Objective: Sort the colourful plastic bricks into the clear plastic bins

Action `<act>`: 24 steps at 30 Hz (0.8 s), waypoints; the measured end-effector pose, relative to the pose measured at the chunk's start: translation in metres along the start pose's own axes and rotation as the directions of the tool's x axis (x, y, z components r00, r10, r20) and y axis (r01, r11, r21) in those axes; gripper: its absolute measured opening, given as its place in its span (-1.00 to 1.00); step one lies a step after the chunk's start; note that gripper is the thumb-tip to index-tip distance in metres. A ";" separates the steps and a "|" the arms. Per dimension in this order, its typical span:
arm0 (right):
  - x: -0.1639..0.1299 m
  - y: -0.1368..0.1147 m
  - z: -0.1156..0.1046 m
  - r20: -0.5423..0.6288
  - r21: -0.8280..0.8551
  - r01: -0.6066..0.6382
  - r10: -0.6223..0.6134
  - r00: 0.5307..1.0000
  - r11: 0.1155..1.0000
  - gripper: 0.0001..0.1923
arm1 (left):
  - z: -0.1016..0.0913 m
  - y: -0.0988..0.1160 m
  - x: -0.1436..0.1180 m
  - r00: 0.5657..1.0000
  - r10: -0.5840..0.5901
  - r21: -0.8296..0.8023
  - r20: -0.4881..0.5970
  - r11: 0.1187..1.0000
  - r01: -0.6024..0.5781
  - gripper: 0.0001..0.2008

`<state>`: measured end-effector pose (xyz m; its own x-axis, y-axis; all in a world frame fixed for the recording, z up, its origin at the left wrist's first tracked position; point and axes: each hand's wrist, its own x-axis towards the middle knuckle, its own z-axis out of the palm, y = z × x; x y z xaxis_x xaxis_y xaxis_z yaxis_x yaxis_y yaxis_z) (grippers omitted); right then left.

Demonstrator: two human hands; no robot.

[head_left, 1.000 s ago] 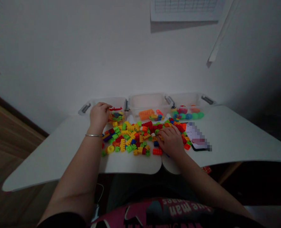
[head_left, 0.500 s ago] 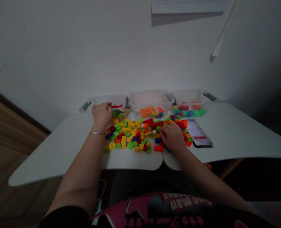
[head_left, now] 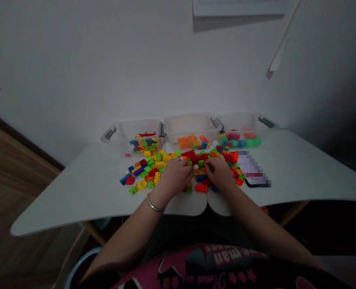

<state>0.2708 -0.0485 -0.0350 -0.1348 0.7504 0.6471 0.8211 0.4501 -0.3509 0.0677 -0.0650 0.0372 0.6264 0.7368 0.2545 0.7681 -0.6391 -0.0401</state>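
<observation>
Left hand (head_left: 176, 175) and right hand (head_left: 220, 171) are hanging curled over multicoloured plastic bricks (head_left: 201, 177) on the white table (head_left: 292, 170), whether gripping any I cannot tell, and gentle fingertip pinching is suiting best.

White table (head_left: 69, 192) — loose coloured bricks (head_left: 201, 157), three clear bins (head_left: 192, 125) — phone (head_left: 249, 167).

Plastic blocks (head_left: 201, 188) lie by the left hand (head_left: 176, 176) and right hand (head_left: 219, 172) on a smooth table (head_left: 289, 172). Past them are clear plastic boxes (head_left: 190, 123). A shiny metal bangle (head_left: 154, 204) circles the left wrist.
</observation>
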 end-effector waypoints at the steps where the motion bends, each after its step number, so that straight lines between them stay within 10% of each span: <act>1: 0.000 0.000 -0.001 -0.004 -0.002 0.002 -0.002 1.000 1.000 -0.90 | 0.005 0.004 0.000 1.000 -0.005 0.006 0.007 1.000 0.005 -0.79; 24: -0.001 -0.003 -0.009 -0.036 0.033 0.062 -0.061 0.997 0.998 -0.87 | 0.019 0.022 0.007 0.973 -0.227 0.107 -0.048 0.967 0.231 -0.77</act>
<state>0.2728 -0.0546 -0.0284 -0.1644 0.7036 0.6913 0.7925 0.5116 -0.3321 0.0914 -0.0703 0.0200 0.4284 0.8513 0.3029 0.9018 -0.4242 -0.0829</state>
